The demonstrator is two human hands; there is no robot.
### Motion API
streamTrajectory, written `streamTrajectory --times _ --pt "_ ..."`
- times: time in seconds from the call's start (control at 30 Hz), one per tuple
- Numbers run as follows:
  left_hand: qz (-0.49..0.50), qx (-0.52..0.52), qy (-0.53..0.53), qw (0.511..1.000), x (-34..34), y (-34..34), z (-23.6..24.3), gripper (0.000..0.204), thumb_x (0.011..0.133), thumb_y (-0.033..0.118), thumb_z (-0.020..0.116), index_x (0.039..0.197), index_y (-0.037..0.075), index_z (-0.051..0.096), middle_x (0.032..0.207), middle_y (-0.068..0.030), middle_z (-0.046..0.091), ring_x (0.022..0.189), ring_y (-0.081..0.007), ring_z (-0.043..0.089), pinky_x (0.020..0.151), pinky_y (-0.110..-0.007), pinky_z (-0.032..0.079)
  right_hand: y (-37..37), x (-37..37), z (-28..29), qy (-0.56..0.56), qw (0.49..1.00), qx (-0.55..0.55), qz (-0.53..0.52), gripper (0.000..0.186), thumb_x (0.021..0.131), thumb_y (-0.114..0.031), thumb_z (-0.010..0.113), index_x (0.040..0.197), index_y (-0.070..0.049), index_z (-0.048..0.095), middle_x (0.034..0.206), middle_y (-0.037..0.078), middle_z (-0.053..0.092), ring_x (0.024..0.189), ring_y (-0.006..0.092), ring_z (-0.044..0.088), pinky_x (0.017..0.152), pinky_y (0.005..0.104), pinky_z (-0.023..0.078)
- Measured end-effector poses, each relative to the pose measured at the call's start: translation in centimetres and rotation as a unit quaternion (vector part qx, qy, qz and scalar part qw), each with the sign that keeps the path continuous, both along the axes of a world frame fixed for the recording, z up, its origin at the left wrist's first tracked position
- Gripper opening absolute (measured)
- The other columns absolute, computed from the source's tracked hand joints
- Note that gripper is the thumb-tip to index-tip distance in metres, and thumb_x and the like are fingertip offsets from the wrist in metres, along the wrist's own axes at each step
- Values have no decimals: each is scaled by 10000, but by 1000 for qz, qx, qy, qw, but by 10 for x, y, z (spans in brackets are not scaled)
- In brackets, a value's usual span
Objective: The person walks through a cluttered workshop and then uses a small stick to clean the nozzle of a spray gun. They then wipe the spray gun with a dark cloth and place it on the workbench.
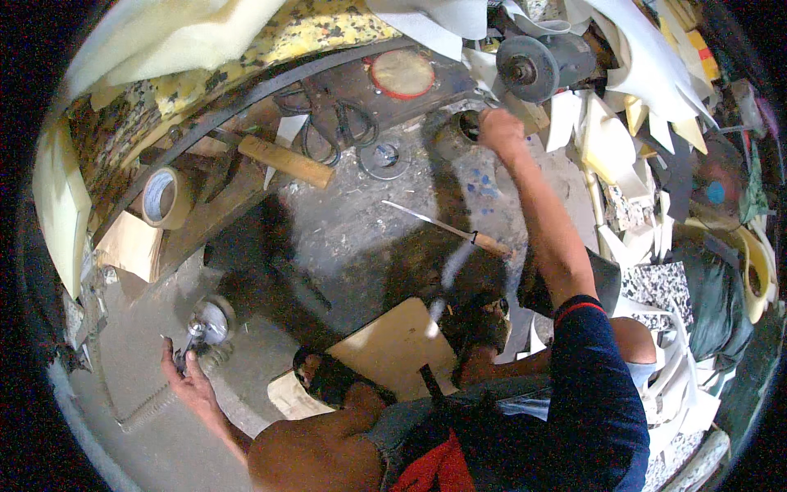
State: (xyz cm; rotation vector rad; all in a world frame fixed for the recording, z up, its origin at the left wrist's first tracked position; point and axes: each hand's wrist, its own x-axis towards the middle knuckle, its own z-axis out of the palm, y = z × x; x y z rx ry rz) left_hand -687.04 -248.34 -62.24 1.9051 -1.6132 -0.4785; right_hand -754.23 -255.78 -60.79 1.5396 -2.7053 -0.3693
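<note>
Low at the left, my left hand [195, 385] has its fingers round the handle of what looks like a spray gun [211, 321] with a round, shiny metal cup. A coiled hose [156, 403] trails near it. My right arm reaches far forward, and my right hand [500, 133] is closed at the mouth of a dark, round pot [456, 139]. What its fingers grip is mostly hidden. Nearer me on the stained work surface lies a thin-bladed knife [490, 243] with a wooden handle. A ring-shaped metal piece [383, 156] lies left of the pot.
Large scissors [343, 131], a wooden-handled hammer [287, 161] and a tape roll [164, 197] lie along the left side. A red-rimmed disc [402, 74] rests farther back, near a grinding wheel [525, 70]. Foam offcuts [611, 152] crowd the right. A pale board [402, 340] lies between my feet.
</note>
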Motion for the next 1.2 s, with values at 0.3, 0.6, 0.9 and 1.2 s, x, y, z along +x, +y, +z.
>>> streamTrajectory --times 0.3,0.6,0.9,1.2 --pt "-15 -35 45 998 -1 -13 -13 407 995 253 382 1248 -32 523 1257 -182 555 1151 -285 529 985 -383 399 64 -41 -18 18 999 -30 -14 190 734 -132 601 890 -41 658 893 207 662 885 388 641 741 472 526" --pt "33 -78 -99 991 1 -6 14 391 949 353 467 1193 85 615 1314 -185 497 1233 -360 435 1005 -462 369 103 -159 -122 -244 924 -279 97 243 824 -205 572 1000 -40 600 850 132 627 765 242 576 726 343 467" --pt "23 -84 -13 996 -11 -23 3 426 977 339 384 1171 35 611 1258 -202 545 1185 -353 484 991 -430 377 102 -139 -116 -355 862 -344 112 228 871 -197 566 1024 -42 633 840 99 643 753 180 584 652 311 456" --pt "1 -52 -89 995 1 -13 -4 336 954 252 466 1204 67 592 1261 -180 548 1201 -321 484 1025 -427 358 98 -90 -97 -175 962 -204 42 351 813 -245 612 1125 -87 642 1002 172 679 892 286 663 740 378 511"
